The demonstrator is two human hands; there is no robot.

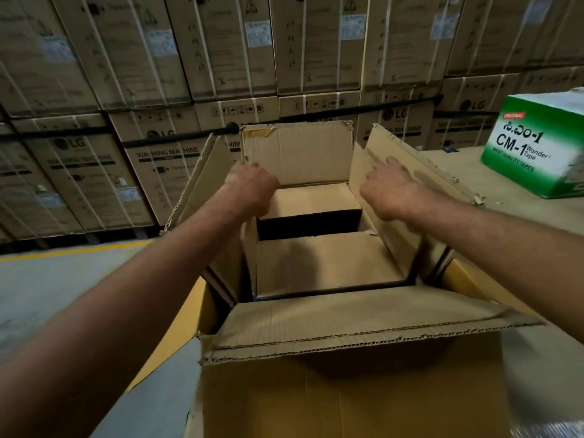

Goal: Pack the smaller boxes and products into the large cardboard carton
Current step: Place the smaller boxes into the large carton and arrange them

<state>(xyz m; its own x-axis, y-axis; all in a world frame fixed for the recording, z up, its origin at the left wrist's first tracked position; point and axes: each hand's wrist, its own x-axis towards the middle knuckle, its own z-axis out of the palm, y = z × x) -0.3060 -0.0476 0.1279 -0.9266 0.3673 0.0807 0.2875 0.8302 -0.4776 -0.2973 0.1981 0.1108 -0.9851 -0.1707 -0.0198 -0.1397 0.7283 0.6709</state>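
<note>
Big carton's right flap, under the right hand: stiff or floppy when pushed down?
Likely floppy: the right flap has a ragged, torn edge with exposed corrugation, so it may buckle rather than fold cleanly. Probably light, a single sheet of board. Bare card under the right hand should not be slippery.

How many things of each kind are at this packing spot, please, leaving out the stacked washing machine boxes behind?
Large open carton: 1
Smaller brown boxes inside it: 2
Green tape box: 1
Hands at the flaps, left hand and right hand: 2
Total: 6
</note>
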